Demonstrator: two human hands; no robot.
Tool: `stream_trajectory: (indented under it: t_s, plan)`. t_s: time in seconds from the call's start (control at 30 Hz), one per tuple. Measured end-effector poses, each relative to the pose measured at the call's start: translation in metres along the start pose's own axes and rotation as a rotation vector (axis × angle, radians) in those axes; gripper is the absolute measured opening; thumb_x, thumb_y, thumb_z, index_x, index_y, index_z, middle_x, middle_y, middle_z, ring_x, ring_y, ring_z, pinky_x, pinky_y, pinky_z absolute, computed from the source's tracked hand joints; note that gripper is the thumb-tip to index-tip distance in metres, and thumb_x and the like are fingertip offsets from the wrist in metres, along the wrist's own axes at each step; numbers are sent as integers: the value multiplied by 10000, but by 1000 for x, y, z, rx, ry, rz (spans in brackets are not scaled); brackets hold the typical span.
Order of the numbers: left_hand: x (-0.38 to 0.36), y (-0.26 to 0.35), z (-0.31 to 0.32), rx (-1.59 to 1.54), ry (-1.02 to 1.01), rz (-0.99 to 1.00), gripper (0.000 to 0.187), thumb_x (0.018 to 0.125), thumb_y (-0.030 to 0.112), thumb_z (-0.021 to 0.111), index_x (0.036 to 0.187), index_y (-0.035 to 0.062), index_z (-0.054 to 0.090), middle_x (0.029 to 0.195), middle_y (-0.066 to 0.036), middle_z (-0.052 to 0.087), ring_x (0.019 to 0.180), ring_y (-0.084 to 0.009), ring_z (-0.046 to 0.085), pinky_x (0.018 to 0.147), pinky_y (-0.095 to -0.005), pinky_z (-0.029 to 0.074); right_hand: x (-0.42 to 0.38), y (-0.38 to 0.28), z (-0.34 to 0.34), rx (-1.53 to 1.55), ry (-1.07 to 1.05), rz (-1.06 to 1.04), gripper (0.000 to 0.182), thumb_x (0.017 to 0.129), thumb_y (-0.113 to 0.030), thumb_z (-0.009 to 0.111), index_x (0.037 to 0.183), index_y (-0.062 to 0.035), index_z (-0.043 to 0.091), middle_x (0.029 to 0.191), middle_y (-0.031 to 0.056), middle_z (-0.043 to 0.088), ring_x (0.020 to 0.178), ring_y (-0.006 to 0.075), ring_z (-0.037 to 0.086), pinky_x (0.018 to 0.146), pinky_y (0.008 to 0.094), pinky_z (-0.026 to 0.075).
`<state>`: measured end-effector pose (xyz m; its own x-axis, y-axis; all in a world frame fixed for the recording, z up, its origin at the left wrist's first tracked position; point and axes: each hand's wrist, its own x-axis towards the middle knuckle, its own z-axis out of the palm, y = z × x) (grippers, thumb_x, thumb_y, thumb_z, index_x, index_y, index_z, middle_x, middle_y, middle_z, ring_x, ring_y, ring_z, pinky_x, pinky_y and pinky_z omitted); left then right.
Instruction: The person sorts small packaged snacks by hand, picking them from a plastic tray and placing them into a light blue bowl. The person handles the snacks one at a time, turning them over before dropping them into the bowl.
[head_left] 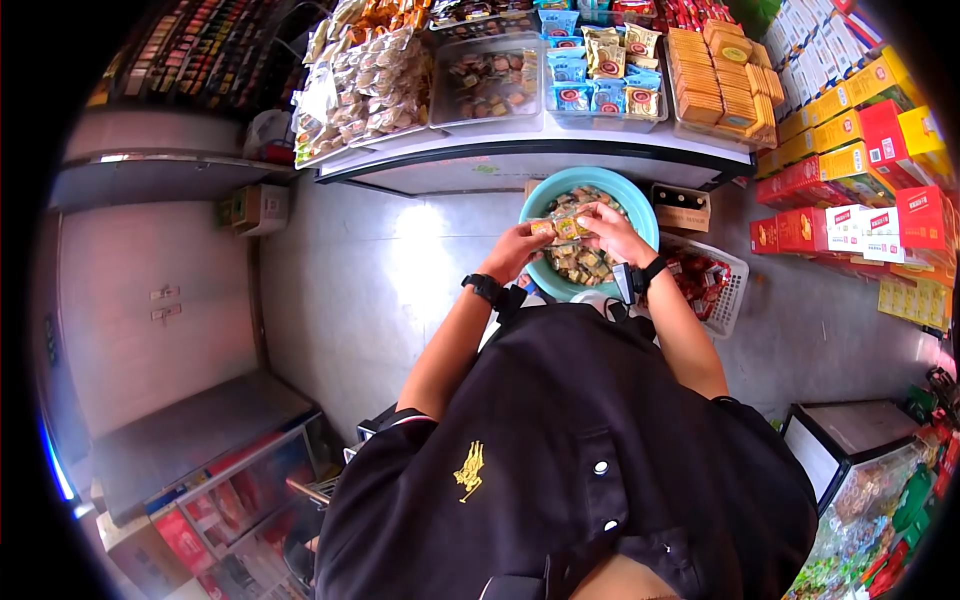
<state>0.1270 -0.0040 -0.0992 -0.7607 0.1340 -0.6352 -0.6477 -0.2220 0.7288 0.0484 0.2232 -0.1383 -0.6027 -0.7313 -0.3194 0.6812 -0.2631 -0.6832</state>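
A round turquoise basin stands in front of me, filled with many small wrapped snacks. Over it, both hands hold a small yellowish wrapped snack packet. My left hand pinches the packet's left end, its fingers closed. At the right end, my right hand grips it between thumb and fingers. The print on the wrapper is too small to read. Each wrist wears a black band, and the right one carries a small grey device.
A display counter ahead bears bins of packaged snacks and stacked biscuits. Right of the basin are a white basket with red packets and a cardboard box with dark bottles. Stacked cartons line the right side.
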Motion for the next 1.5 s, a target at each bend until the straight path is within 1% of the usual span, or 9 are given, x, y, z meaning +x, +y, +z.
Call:
stream_trajectory:
  t_s: [0.17,0.27,0.37,0.67,0.7,0.8,1.07,1.37,1.5]
  plan:
    - [2,5,-4,80,-13,85,317,912,201,691,1158,10,637,992,-7,679,811,-60,591,685,-214,447,1,-1,5,8,18,-10,217,953,-148,623,1128,-65,526,1135,40,585,1061,151,594,904,336,527]
    - [-9,19,4,121,26,71,365,923,169,635,1209,-56,607,1094,-91,674,990,-151,624,913,-290,474,1,-7,15,-34,42,-12,230,946,-149,635,1122,-55,521,1122,44,592,1051,151,600,903,327,527]
    - [-2,13,-2,106,44,111,379,923,176,640,1214,-64,602,1092,-97,675,958,-146,631,872,-279,486,-1,-15,24,-96,43,-18,244,947,-168,635,1134,-70,513,1119,32,571,1051,138,587,893,320,514]
    - [-13,23,2,74,128,63,341,908,209,669,1139,-42,653,992,-75,682,895,-142,637,829,-273,499,10,-6,35,-130,151,-57,286,929,-154,665,1112,3,512,1107,87,598,1020,158,621,890,302,535]
    - [-14,27,3,94,148,51,281,900,189,701,1093,-14,677,924,-31,696,771,-82,632,667,-220,493,9,-8,38,-115,143,-53,277,929,-146,664,1109,4,517,1105,85,601,1024,159,620,884,297,535]
    - [-9,18,-4,68,85,82,293,894,203,711,1095,-7,681,932,-33,697,763,-88,636,663,-224,496,6,-16,47,-154,99,-71,263,933,-151,658,1110,1,536,1103,73,608,1025,155,620,875,294,541]
    - [-5,15,-19,67,57,123,310,902,253,701,1112,25,687,987,-25,709,859,-95,645,762,-245,488,1,-15,30,-158,260,-167,314,947,-198,643,1208,-38,570,1135,55,615,1024,137,623,863,302,555]
    - [-16,21,-12,100,17,74,352,937,209,635,1192,-34,631,1092,-58,677,988,-124,616,902,-264,465,2,-9,37,-70,146,-98,271,965,-181,613,1161,-4,553,1126,57,602,1063,159,613,927,331,546]
    - [-18,17,-18,107,41,94,348,925,231,653,1177,-10,640,1062,-47,681,945,-117,621,852,-257,472,1,-8,40,-42,122,-69,287,973,-190,599,1178,3,543,1143,81,602,1066,179,619,930,352,547]
